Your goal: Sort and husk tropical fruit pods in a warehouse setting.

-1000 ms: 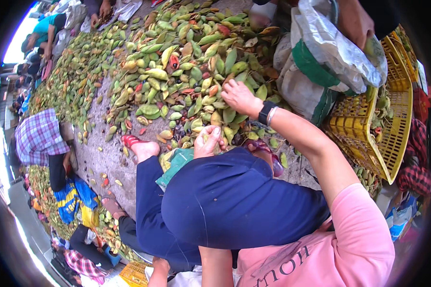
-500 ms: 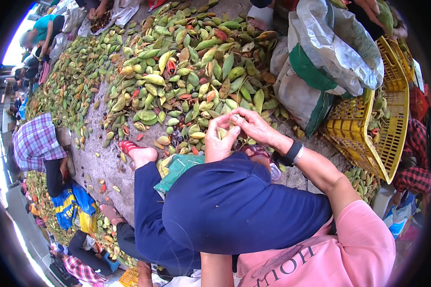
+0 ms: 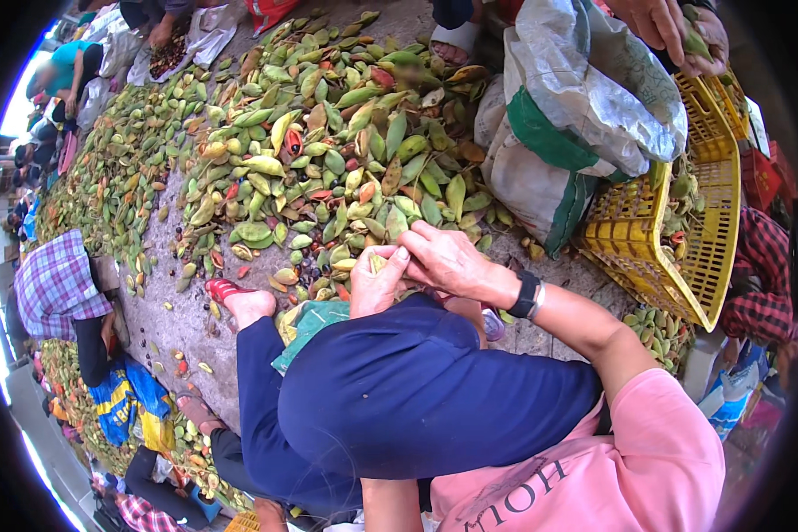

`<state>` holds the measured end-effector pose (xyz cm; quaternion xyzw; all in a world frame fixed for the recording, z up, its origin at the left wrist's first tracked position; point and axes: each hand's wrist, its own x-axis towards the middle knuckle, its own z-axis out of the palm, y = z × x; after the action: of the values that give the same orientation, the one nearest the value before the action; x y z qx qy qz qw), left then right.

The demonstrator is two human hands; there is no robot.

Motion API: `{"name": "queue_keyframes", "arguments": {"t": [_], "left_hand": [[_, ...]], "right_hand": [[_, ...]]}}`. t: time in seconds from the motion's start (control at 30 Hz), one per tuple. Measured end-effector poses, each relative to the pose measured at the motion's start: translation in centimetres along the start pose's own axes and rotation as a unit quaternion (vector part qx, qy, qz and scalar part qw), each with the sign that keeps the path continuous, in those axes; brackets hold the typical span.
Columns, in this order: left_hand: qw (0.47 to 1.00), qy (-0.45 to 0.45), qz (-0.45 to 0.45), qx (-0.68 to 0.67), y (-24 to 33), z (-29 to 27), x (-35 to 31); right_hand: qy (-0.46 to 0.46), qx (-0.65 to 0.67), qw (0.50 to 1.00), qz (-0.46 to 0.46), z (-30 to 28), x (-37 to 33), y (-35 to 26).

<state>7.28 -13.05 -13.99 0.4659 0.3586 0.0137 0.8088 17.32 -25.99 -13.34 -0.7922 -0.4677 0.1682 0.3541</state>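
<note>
Left hand (image 3: pixel 372 287) and right hand (image 3: pixel 454 263) together at a pod (image 3: pixel 379 263), just beyond the bent knee (image 3: pixel 372 372).
The left hand pinches the pod between thumb and fingers; the right hand's fingers are bent close against the left thumb, and whether they grip the pod I cannot tell. Beyond the hands, green and reddish pods (image 3: pixel 335 161) cover the ground (image 3: pixel 195 332); to the right stand a white-and-green sack (image 3: pixel 534 182) and a tilted yellow crate (image 3: pixel 631 229).

The bare left hand (image 3: pixel 377 282) mostly hid a small yellow-green pod (image 3: pixel 378 263); a rounded navy-fabric knee (image 3: pixel 363 381) partly covered the left arm (image 3: pixel 390 505). A pink fabric shirt (image 3: pixel 576 474) was cropped at five o'clock, a teal-shirted worker (image 3: pixel 65 64) blurred at ten.
</note>
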Motion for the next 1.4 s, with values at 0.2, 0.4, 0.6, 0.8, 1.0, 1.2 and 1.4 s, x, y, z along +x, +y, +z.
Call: {"name": "queue_keyframes", "arguments": {"t": [0.2,0.4,0.6,0.8,1.0,1.2,1.4], "left_hand": [[0.984,-0.062,-0.144,-0.086,0.1,-0.6,-0.3],[0.961,-0.178,-0.111,-0.178,-1.1,-2.5,-0.4],[0.898,-0.293,0.058,-0.323,-1.7,-3.2,-0.2],[0.901,-0.278,0.135,-0.305,0.0,-4.8,-2.2],[0.916,-0.259,0.06,-0.301,-0.4,-6.1,-1.3],[0.986,-0.137,0.022,-0.094,-1.2,-6.5,-1.1],[0.997,-0.079,0.003,0.026,-3.3,-2.9,0.8]], "right_hand": [[-0.028,0.138,0.989,-0.04,-0.6,0.1,1.3],[0.257,-0.095,0.959,-0.068,-15.3,0.2,-2.5],[0.353,-0.402,0.844,0.027,-30.2,-1.7,4.6],[0.322,-0.27,0.901,-0.107,-19.5,0.1,1.7],[-0.064,-0.309,0.947,-0.064,-0.6,0.0,13.7],[-0.122,-0.346,0.926,-0.087,1.6,1.1,16.0],[-0.11,-0.054,0.992,-0.03,-2.4,1.3,12.7]]}}
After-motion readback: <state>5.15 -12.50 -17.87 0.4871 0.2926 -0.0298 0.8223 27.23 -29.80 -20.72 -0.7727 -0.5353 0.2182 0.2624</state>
